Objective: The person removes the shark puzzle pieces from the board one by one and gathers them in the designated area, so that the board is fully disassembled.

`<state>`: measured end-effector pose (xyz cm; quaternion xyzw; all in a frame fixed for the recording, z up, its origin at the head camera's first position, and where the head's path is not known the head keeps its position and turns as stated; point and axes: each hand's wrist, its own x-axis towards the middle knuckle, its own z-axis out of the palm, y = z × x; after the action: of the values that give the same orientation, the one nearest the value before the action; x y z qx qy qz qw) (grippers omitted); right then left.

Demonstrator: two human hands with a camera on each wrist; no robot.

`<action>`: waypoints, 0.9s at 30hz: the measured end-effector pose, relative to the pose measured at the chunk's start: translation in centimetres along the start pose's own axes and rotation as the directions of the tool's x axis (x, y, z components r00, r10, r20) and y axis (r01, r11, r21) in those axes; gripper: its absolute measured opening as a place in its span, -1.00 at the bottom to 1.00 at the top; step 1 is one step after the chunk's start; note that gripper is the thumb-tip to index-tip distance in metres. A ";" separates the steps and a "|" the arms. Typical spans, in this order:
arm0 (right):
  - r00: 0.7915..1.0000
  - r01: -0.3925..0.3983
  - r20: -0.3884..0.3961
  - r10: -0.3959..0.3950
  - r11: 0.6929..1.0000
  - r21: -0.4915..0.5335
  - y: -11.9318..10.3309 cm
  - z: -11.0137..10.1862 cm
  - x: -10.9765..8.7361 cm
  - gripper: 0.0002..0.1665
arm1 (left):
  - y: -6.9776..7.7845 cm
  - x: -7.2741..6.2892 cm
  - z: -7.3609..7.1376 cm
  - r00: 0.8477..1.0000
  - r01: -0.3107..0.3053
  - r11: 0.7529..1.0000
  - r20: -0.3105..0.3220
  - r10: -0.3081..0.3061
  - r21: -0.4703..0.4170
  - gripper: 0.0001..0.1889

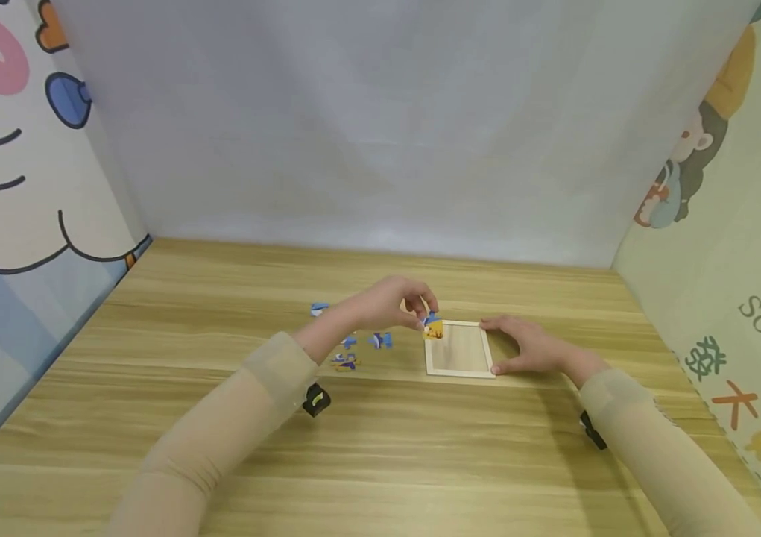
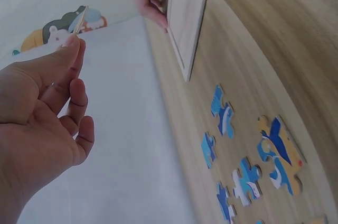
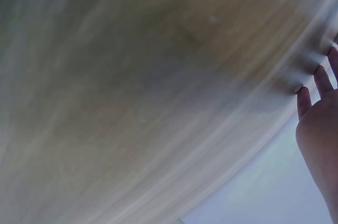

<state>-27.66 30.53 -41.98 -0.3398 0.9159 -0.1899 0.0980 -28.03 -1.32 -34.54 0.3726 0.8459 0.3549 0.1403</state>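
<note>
My left hand (image 1: 395, 302) is raised near the frame's upper left corner, pinching a yellow and blue jigsaw piece (image 1: 434, 330) between thumb and fingertips. In the left wrist view, that piece (image 2: 80, 20) shows edge-on and thin. A square wooden puzzle frame (image 1: 460, 373) with a pale rim lies flat, its bare base showing. At its right side my right hand (image 1: 534, 348) rests with thumb and fingers spread, thumb by the near corner and fingertips by the far one. The right wrist view catches only part of this hand (image 3: 319, 118), its fingertips low at the surface.
Several loose blue, white and yellow jigsaw pieces (image 2: 245, 182) lie on the wooden table (image 1: 380, 462) left of the frame, partly hidden behind my left forearm in the head view. A pale cloth (image 1: 380, 149) hangs behind the table, with printed panels at both sides.
</note>
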 end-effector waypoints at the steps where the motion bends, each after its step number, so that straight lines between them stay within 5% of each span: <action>1: 1.000 -0.003 0.003 0.003 1.000 0.001 0.0 0.0 0.0 -0.05 | -0.2 -0.2 0.0 1.000 0.002 1.000 0.000 -0.002 0.000 -0.75; 16: 1.000 -0.004 0.027 0.004 1.000 0.000 0.0 -0.1 -0.1 -0.03 | -3.8 -3.9 1.2 0.995 0.098 0.995 0.007 -0.098 0.016 -0.75; 27: 1.000 -0.002 0.028 0.002 1.000 0.001 -0.1 -0.2 0.0 -0.02 | -5.9 -5.0 2.5 0.984 0.169 0.984 0.056 -0.167 -0.049 -0.77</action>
<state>-27.67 30.54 -41.75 -0.3415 0.9146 -0.1857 0.1113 -26.45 -6.51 -40.65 0.3051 0.8606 0.3546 0.2014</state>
